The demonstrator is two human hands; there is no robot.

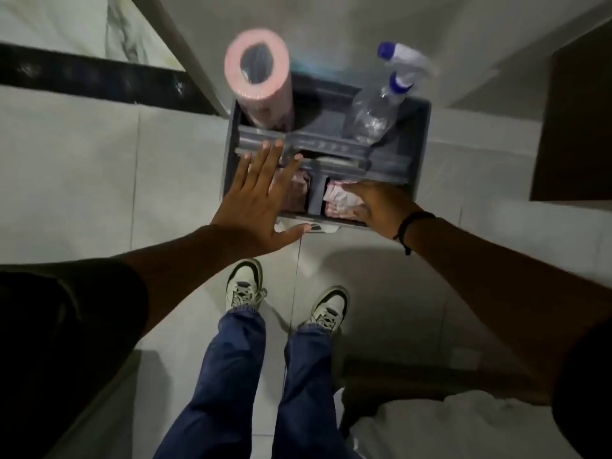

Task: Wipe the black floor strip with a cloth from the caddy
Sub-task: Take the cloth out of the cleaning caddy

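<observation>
A grey plastic caddy (420, 140) stands on the pale tiled floor in front of my feet. Its near right compartment holds a crumpled pink-and-white cloth (337, 198). My right hand (381, 207) reaches into that compartment with its fingers on the cloth; whether they grip it is hidden. My left hand (261, 200) hovers flat over the caddy's left side, fingers spread, fingertips near the centre handle (331, 150). More pink cloth (296, 197) lies in the near left compartment. The black floor strip (99, 81) runs across the floor at the upper left.
A pink roll of cloths (261, 77) stands in the caddy's far left compartment, and a clear spray bottle (381, 104) with a blue-and-white head in the far right one. A dark wooden panel (576, 127) is at the right. White fabric (447, 425) lies at the lower right.
</observation>
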